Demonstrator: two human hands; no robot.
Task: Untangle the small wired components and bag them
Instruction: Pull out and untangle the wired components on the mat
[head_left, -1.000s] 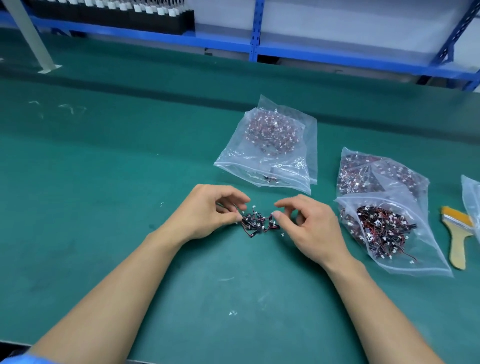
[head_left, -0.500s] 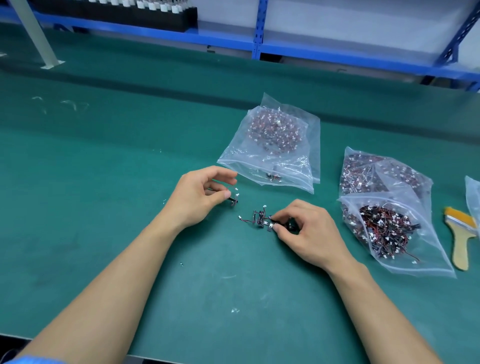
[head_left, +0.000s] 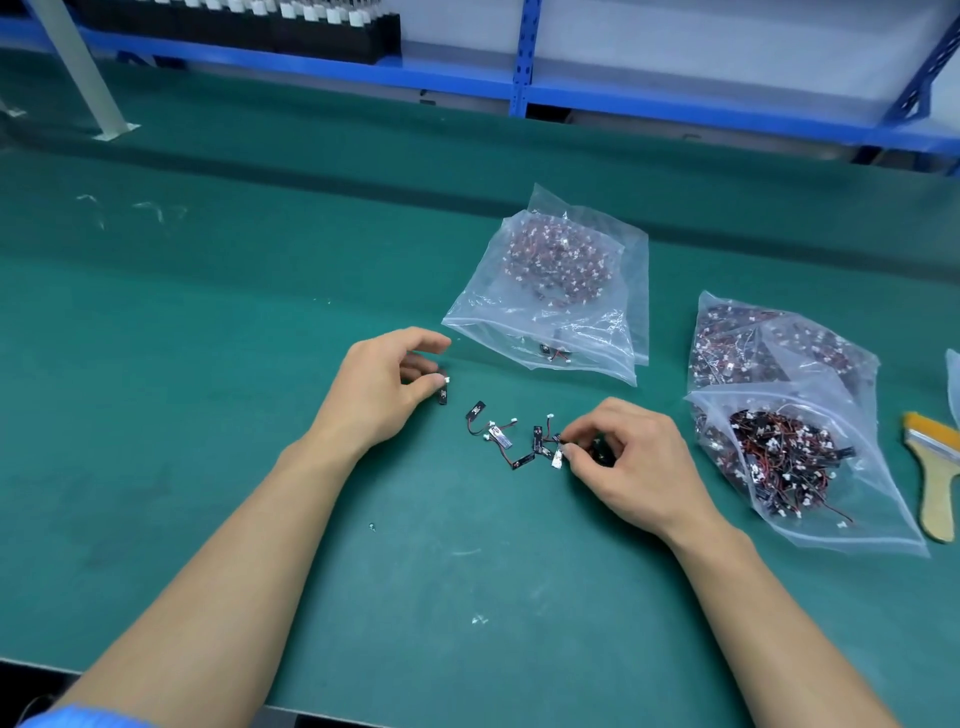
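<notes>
Green bench mat (head_left: 208, 441) beneath a blue shelf frame (head_left: 519, 98), head view. The left hand (head_left: 374, 395) pinches one wired part (head_left: 442, 389) between thumb and fingertips, apart from the rest. The right hand (head_left: 634, 467), fingers curled, pinches the right end of the loose cluster (head_left: 511, 441), which lies on the mat between the hands. A bag of parts (head_left: 550, 291) lies just beyond the hands and a fuller bag (head_left: 805, 467) to the right, near a brush (head_left: 935, 467). The step in hand appears to be separation. It is best done by gripping each part by its black body rather than its thin wire, anchoring the cluster with the right hand, and drawing slowly along the wire so that no white plug snags or tears loose.
</notes>
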